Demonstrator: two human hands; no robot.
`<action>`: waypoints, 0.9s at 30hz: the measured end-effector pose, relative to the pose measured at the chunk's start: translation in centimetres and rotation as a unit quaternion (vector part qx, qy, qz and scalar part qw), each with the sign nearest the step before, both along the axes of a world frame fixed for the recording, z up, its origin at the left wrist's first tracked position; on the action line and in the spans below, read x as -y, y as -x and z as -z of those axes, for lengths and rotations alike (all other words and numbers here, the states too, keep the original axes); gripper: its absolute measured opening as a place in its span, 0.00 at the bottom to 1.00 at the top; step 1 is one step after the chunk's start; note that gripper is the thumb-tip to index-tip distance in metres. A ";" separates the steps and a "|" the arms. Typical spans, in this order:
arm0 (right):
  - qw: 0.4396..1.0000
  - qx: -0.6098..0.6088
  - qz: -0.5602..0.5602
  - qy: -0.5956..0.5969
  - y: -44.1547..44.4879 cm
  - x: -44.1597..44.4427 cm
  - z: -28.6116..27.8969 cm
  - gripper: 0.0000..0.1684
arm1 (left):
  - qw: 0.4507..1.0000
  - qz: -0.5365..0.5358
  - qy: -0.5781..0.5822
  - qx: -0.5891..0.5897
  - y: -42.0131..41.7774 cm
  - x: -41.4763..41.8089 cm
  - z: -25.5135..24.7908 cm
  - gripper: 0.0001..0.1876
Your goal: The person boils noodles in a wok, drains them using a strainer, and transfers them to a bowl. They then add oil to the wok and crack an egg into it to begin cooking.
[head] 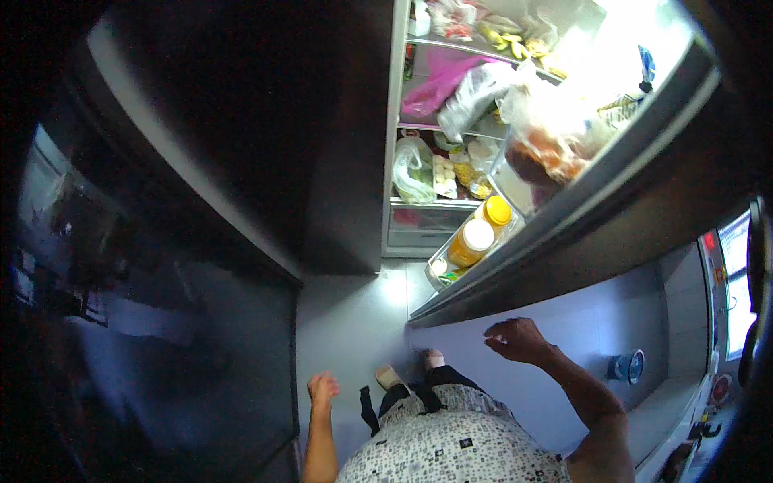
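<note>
An open refrigerator stands ahead, its door [580, 223] swung out to the right. My right hand [519, 340] is just below the door's lower edge, fingers curled; whether it holds anything does not show. At lower left, over the floor, my left hand [323, 386] has its fingers bent, and I cannot tell whether it is empty. In the door's bottom bin stand a jar with a white lid [478, 234] and one with a yellow lid [497, 210]. Filled plastic bags [546, 145] sit higher in the door. The shelves hold a pink plastic bag [444, 81] and a pale green bag [415, 172].
A dark cabinet panel [344, 181] rises left of the refrigerator, and a dark glossy surface [211, 362] fills the far left. On the floor to the right is a blue cylindrical container [628, 366], near a light counter or wall. My feet are on the tiled floor [344, 314].
</note>
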State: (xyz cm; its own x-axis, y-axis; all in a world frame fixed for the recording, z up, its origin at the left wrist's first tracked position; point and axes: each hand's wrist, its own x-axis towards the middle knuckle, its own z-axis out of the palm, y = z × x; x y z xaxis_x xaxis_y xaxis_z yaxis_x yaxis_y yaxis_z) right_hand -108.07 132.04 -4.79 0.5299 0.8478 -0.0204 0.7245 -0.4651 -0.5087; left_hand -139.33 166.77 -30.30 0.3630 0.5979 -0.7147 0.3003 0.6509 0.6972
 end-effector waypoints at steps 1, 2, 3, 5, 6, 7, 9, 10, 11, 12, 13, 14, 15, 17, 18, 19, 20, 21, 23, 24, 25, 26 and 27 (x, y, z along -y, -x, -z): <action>0.998 -0.006 0.055 0.005 0.1 3.0 2.1 0.09 | 0.998 0.045 -0.026 0.028 -2.4 0.5 -1.8 0.11; 0.994 -0.013 0.109 0.007 0.5 4.7 3.4 0.10 | 0.993 0.089 -0.053 0.054 -4.8 1.3 -3.9 0.12; 0.975 -0.095 0.200 -0.016 1.4 4.2 3.1 0.11 | 0.984 0.139 -0.077 0.075 -7.3 1.8 -6.8 0.12; 0.895 -0.246 0.368 -0.063 2.7 3.5 2.3 0.12 | 0.943 0.258 -0.172 0.120 -12.9 4.1 -12.0 0.12; 0.868 -0.282 0.400 -0.086 2.9 4.8 3.8 0.15 | 0.902 0.330 -0.236 0.144 -16.5 6.6 -14.2 0.12; 0.834 -0.329 0.433 -0.094 2.4 6.4 4.9 0.16 | 0.840 0.377 -0.335 0.201 -20.5 9.4 -16.5 0.11; 0.759 -0.420 0.483 -0.123 2.1 6.9 6.4 0.19 | 0.717 0.421 -0.481 0.279 -26.0 12.4 -18.5 0.11; 0.803 -0.347 0.480 -0.068 2.9 6.1 4.6 0.22 | 0.670 0.429 -0.527 0.299 -26.8 13.2 -19.0 0.11; 0.818 -0.325 0.467 -0.089 3.5 6.2 4.1 0.22 | 0.621 0.474 -0.541 0.312 -27.4 13.7 -18.5 0.11; 0.833 -0.296 0.455 -0.109 3.8 6.4 3.7 0.22 | 0.569 0.513 -0.552 0.330 -28.8 14.3 -16.6 0.10; 0.848 -0.267 0.440 -0.128 3.8 6.4 3.8 0.21 | 0.515 0.547 -0.563 0.344 -30.2 14.7 -14.1 0.10; 0.829 -0.268 0.478 -0.110 3.5 6.3 5.2 0.19 | 0.436 0.599 -0.600 0.301 -31.8 15.3 -11.5 0.08; 0.863 -0.201 0.447 -0.126 3.4 6.3 5.4 0.18 | 0.389 0.633 -0.611 0.273 -32.6 15.8 -11.7 0.07; 0.899 -0.115 0.398 -0.141 2.8 7.8 4.9 0.16 | 0.296 0.689 -0.630 0.203 -33.7 18.4 -15.0 0.06; 0.909 -0.101 0.378 -0.146 2.2 9.3 4.6 0.16 | 0.273 0.657 -0.675 0.197 -34.4 19.1 -14.6 0.03; 0.898 -0.134 0.396 -0.138 1.8 10.2 6.1 0.17 | 0.271 0.682 -0.658 0.169 -35.1 19.8 -14.4 0.04; 0.893 -0.157 0.400 -0.135 1.8 11.5 7.3 0.16 | 0.269 0.704 -0.642 0.140 -36.0 20.5 -14.3 0.04; 0.888 -0.181 0.401 -0.131 1.5 11.6 7.5 0.16 | 0.272 0.726 -0.623 0.107 -36.5 20.9 -13.7 0.05; 0.894 -0.183 0.386 -0.137 1.5 11.8 7.7 0.13 | 0.289 0.689 -0.652 0.127 -36.6 21.5 -12.6 0.07; 0.898 -0.172 0.380 -0.144 1.4 11.3 7.4 0.10 | 0.284 0.652 -0.687 0.148 -36.2 21.3 -11.7 0.08; 0.905 -0.129 0.373 -0.157 1.4 9.8 5.4 0.07 | 0.347 0.646 -0.652 0.193 -36.4 20.8 -9.6 0.08; 0.911 -0.085 0.366 -0.171 1.2 9.1 4.3 0.04 | 0.402 0.637 -0.612 0.241 -36.5 20.6 -7.7 0.14; 0.899 -0.120 0.391 -0.158 1.1 9.7 4.6 0.03 | 0.361 0.657 -0.622 0.226 -36.8 21.1 -8.2 0.12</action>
